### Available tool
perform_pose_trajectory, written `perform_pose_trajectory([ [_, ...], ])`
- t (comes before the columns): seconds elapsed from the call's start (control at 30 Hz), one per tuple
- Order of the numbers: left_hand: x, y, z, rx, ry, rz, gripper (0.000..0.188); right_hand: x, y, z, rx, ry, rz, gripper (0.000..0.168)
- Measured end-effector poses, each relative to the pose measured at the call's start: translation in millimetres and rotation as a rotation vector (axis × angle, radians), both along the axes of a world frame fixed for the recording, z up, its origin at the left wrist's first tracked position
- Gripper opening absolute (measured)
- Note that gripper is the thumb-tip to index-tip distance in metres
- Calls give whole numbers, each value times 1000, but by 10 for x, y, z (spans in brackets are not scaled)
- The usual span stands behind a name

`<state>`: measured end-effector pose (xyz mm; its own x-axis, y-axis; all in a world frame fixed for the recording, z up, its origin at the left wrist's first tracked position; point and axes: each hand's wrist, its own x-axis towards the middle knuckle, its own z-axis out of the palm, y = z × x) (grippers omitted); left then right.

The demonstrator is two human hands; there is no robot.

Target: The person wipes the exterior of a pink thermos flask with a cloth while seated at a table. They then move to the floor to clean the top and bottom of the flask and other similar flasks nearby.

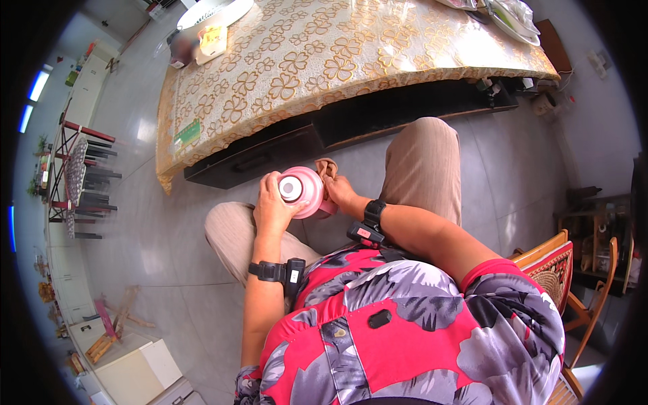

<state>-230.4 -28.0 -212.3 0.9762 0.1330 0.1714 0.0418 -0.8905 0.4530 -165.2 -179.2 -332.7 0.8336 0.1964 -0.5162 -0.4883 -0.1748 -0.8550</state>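
Between my knees, above the floor, is a pink vacuum flask [310, 188], its round end with a pale centre turned up towards me. My left hand [270, 205] is wrapped around its left side, with the thumb across the near edge. A bunched brown cloth [327, 167] is gripped in my right hand [340, 191], against the flask's right side. A pink part [329, 207] sticks out below that hand; whether it is a handle is hard to tell. The flask's lower body is hidden.
Ahead stands a low table with a gold-flowered tablecloth [283, 86] and dark drawers [253, 157] beneath. A white tray [215, 12] and a yellow-and-white packet [211, 43] lie at its far left. A wooden chair [582, 304] is behind on the right, a white cabinet [136, 367] at lower left.
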Motion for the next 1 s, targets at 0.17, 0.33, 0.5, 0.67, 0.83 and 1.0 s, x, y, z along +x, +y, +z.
perform_pose_trajectory([
  [0.17,-4,-46,14,-102,53,159,79,-106,-59,583,-92,-471,248,33],
  [0.33,32,-191,116,-88,160,310,69,-16,98,470,-77,-937,354,38],
  [0.5,-16,-104,86,16,158,141,89,319,93,269,-135,-524,307,33],
  [0.67,-76,13,45,-68,180,97,83,444,70,-14,-42,-170,166,38],
  [0.83,-82,47,41,-116,154,102,80,395,29,47,-105,-30,146,37],
  [1.0,-78,36,77,-69,187,171,78,199,3,431,-297,-433,234,34],
])
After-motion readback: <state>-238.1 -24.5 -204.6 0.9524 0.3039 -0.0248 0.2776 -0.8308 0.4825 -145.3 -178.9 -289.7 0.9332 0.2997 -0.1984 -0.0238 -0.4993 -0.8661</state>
